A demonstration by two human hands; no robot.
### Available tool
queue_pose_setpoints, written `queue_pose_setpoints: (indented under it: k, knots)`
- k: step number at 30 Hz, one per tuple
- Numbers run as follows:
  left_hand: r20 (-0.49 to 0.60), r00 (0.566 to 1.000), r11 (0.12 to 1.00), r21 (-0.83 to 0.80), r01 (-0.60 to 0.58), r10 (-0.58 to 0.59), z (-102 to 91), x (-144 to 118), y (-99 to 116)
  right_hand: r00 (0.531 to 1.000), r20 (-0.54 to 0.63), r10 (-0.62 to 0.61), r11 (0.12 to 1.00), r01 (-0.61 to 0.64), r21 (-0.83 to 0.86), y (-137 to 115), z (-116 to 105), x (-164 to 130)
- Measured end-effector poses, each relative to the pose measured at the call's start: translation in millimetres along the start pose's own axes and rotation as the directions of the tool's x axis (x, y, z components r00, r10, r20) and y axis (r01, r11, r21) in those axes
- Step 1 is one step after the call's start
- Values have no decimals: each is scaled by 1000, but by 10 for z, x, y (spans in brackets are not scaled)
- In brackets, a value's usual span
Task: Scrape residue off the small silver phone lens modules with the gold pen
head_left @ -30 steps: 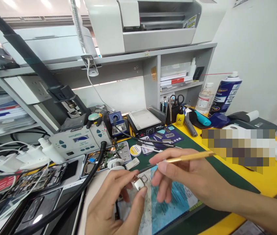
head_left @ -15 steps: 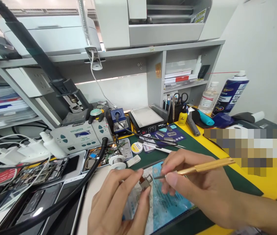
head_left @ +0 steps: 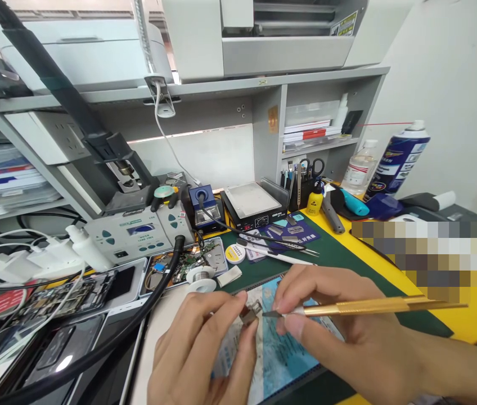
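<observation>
Between the thumb and fingers of my left hand is a small metal-cased electronic part, possibly a phone camera module. Its far side is partly covered by my fingertips. My right hand grips a craft knife with a golden handle like a pen. The knife lies almost level, its blade pointing left, close to the part's right edge; I cannot tell whether they touch. Both hands are above a blue and white printed sheet on the green mat.
A solder spool and a tray of circuit boards sit behind my left hand. Farther back are a hot-air station, a heating plate and tweezers. Phones and a black hose occupy the left.
The knife's handle end has swung down, from sloping up to the right to nearly level. The small part has tilted slightly between my left fingers.
</observation>
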State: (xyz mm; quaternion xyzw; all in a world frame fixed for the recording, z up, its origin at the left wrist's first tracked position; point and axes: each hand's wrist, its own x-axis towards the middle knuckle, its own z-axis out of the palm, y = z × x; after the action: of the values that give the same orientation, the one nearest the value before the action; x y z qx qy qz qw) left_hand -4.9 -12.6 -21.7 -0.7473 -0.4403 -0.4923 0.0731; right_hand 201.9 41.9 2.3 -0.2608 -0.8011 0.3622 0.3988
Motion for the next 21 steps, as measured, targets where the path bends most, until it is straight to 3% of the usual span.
queue_pose_setpoints:
  k: [21]
  knots:
    - [15,988,978,142,-155,155,-12,-30,-58,999,-50,-13,1000,13,-6,-10,47,-13]
